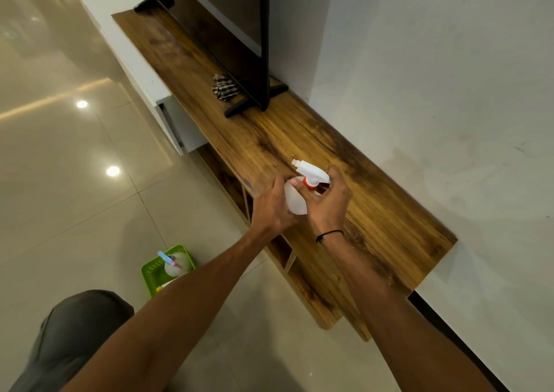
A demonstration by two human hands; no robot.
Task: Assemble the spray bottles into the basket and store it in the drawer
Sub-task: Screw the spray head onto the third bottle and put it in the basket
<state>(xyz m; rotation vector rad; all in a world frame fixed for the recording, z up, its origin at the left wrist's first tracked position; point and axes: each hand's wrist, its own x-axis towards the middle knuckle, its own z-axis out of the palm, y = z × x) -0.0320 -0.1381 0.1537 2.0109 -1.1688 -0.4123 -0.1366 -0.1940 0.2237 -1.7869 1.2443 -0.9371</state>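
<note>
Bottle in hand: a translucent white spray bottle (295,198) is held just above the wooden table (389,211), in front of the television (227,31), near the table's front edge. Its white trigger head (310,171) with a red collar (310,183) sits at the bottle's neck, nozzle pointing away from the person.
Why held so: one hand steadies the body while the other works at the collar, which looks like screwing the head onto the bottle; this is a judgement from the grip.
Left hand: the left hand (271,205) is curled round the bottle's body, thumb across its shoulder, gripping it.
Right hand: the right hand (329,199) has its fingers bent round the trigger head and collar, pinching them. A black cord is tied round its wrist.
Basket: a green basket (150,268) stands on the tiled floor, well apart from the table, on the person's side, beside a knee. One spray bottle with a blue and pink trigger (175,264) already stands in it, so it waits there for the next one.
Drawer: a white drawer (177,127) hangs open from the table's front, left of the television's foot, presumably left open for the basket.
Also there: a checked cloth (223,88) lies on the table by the television's foot.
</note>
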